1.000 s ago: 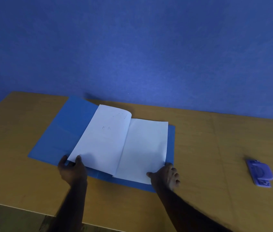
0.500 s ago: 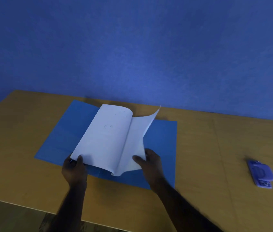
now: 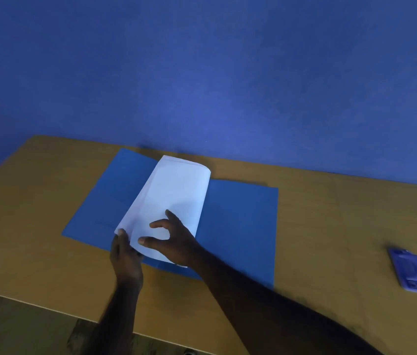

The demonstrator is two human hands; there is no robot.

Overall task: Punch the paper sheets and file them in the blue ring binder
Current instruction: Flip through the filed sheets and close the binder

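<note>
A blue binder (image 3: 238,221) lies open and flat on the wooden table. White paper sheets (image 3: 174,198) are folded over onto its left half, bulging at the fold along the spine. My left hand (image 3: 125,254) grips the near left corner of the sheets. My right hand (image 3: 174,239) rests on top of the folded sheets near their front edge, fingers spread and thumb pointing left. The binder's right half is bare blue. Any rings at the spine are hidden under the paper.
A small purple device (image 3: 411,270), perhaps the punch, lies near the table's right side. The wooden table (image 3: 330,226) ends at a blue wall behind. Its near edge (image 3: 36,301) runs across the bottom left, with floor below.
My right hand has lifted the right-hand sheets and turned them over to the left onto the other sheets, baring the binder's right half. My left hand has kept its hold on the left corner.
</note>
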